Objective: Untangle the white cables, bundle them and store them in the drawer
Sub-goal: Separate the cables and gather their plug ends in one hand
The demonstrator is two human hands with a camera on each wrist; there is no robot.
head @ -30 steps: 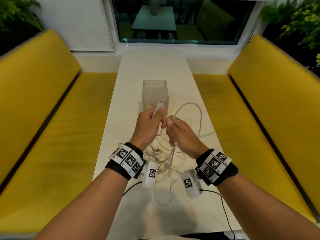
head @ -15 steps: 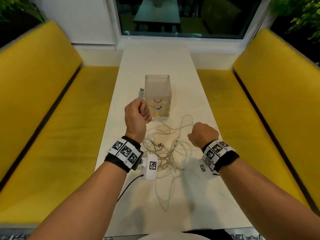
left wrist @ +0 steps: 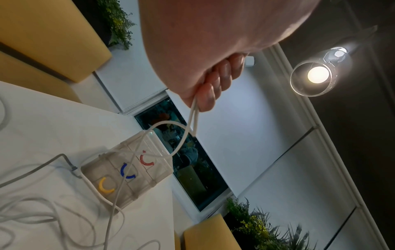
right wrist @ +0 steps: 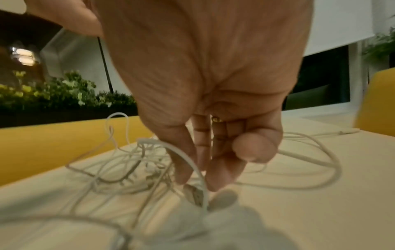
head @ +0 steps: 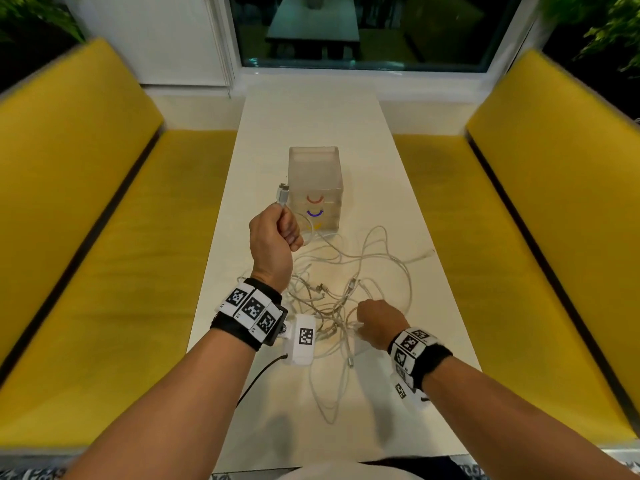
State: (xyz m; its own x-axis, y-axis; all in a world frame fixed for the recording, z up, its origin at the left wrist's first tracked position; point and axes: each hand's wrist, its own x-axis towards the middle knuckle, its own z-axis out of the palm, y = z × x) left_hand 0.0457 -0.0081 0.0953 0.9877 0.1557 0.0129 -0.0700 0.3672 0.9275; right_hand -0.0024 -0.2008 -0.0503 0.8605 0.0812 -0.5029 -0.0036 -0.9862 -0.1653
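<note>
- Left hand [head: 275, 237] fingers clamped on a cable end, plug [head: 282, 194] up.
- Right hand [head: 379, 323] fingers pinch cables [head: 332, 289] (tangled) at 6 o'clock from the drawer box [head: 315, 188].

The left hand [head: 275, 237] grips a cable plug [head: 282, 194] beside the drawer box [head: 314, 174]; the right hand [head: 379, 322] reaches into the tangled cables [head: 346, 292].

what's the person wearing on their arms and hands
Both forearms are bare, no sleeves. Each wrist carries a black band faced with white tiles printed with black square markers. A white camera block bearing another marker hangs by the left wrist, trailing a thin black cable. The hands are ungloved.
</note>
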